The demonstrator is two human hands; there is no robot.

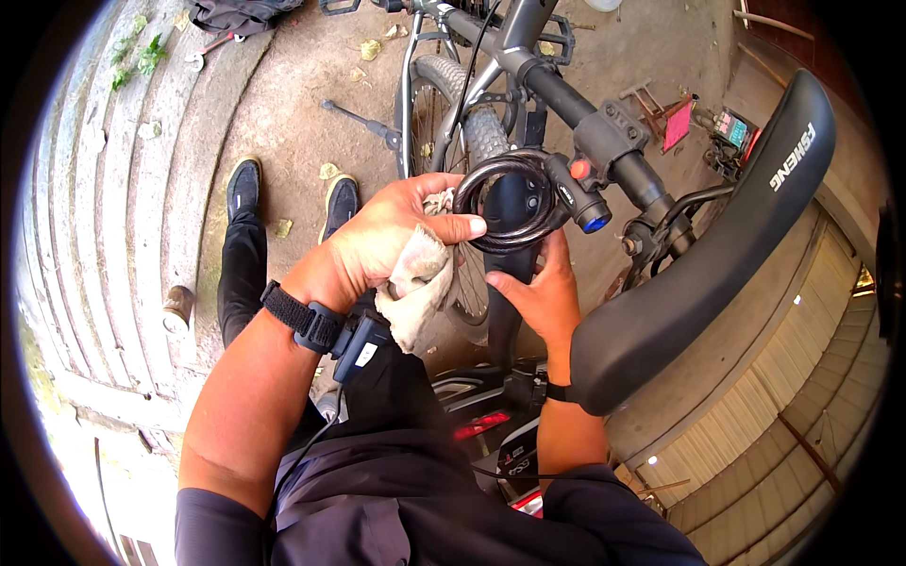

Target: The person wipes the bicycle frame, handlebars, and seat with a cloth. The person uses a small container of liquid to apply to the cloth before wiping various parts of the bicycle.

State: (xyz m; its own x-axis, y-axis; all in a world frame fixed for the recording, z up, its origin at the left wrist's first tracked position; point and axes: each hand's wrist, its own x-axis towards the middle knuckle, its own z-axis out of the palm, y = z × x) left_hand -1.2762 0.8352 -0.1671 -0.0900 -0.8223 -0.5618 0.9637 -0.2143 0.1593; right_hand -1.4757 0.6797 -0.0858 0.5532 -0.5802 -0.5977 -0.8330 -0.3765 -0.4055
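Observation:
In my left hand (403, 226) is a crumpled off-white cloth (417, 290); the thumb of that hand lies against the black coiled cable lock (471, 187). The lock's cylinder (582, 194), with a blue end and a red button beside it, is mounted on the bicycle's seat post (563, 95). My right hand (541, 290) grips the black rear mudguard (504, 304) below the coil, thumb across its face and fingers partly hidden behind. The black saddle (715, 255) rises close to my right forearm. Under the mudguard sits the knobbly rear tyre (488, 131).
A kickstand (364, 124) sticks out beside the wheel. On the concrete slabs at left are a can (177, 309), a wrench (205, 53) and a dark bag (244, 14). Another vehicle with a red light (481, 426) is close by my legs. A pink-topped stool (677, 126) stands beyond the bicycle.

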